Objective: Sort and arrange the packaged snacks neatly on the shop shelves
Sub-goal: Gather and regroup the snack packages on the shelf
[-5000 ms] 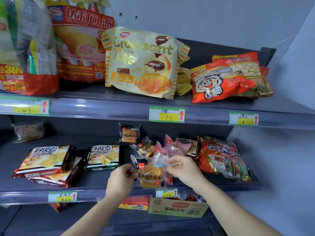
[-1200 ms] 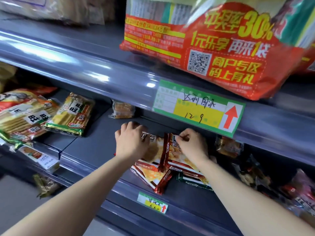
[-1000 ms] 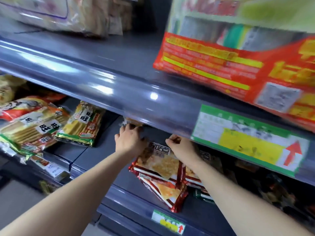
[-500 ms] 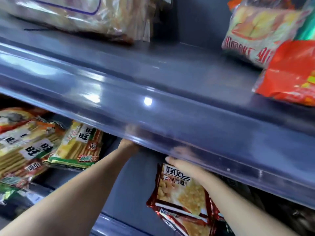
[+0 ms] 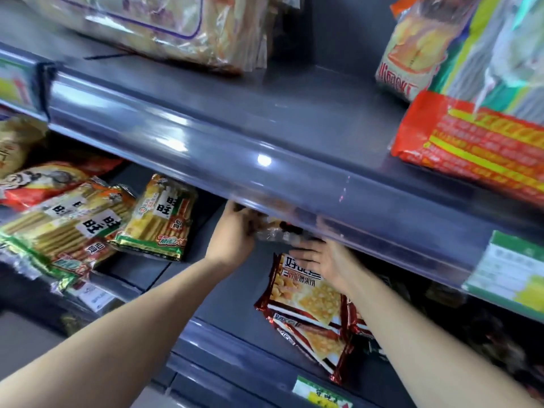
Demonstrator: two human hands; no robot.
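Drawn back from shelf (image 5: 229,290) rear, gripping stray clear packet (image 5: 272,232) with left hand (image 5: 234,235) for regrouping, right hand (image 5: 322,260) spread flat at 4 o'clock, likely to receive

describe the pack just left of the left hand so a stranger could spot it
Find the grey shelf lip crossing the picture and look below it. Just left of the left hand, which grips a small clear packet, lies a yellow biscuit pack with a green bottom border. Unlike the similar packs piled further left, it is the rightmost, nearest the hand.
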